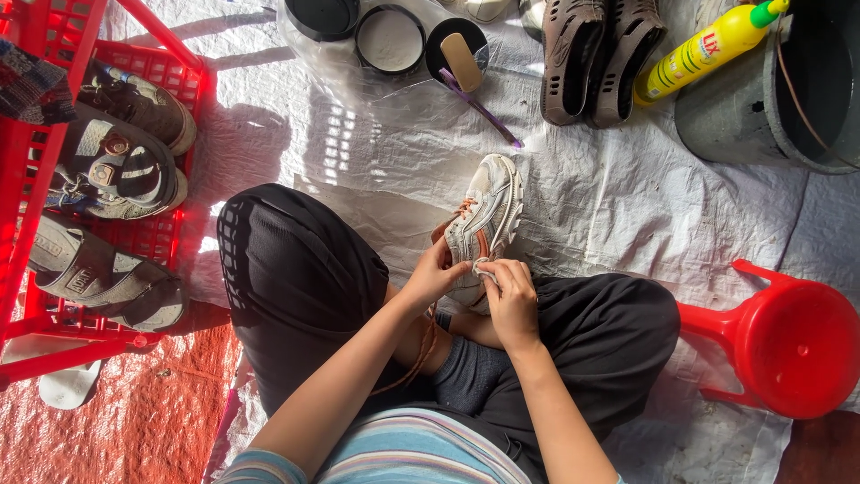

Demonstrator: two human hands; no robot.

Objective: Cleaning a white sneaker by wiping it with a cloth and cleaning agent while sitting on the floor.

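A white sneaker with orange trim rests on its side against my lap, toe pointing away. My left hand grips the sneaker near its collar, where an orange lace hangs down. My right hand presses a small white cloth against the shoe's side. I sit cross-legged in black trousers on a white woven sheet.
A red crate at left holds several sandals and shoes. Round tins, a brush and a purple toothbrush lie ahead. Brown clogs, a yellow bottle, a grey bucket and a red scoop stand to the right.
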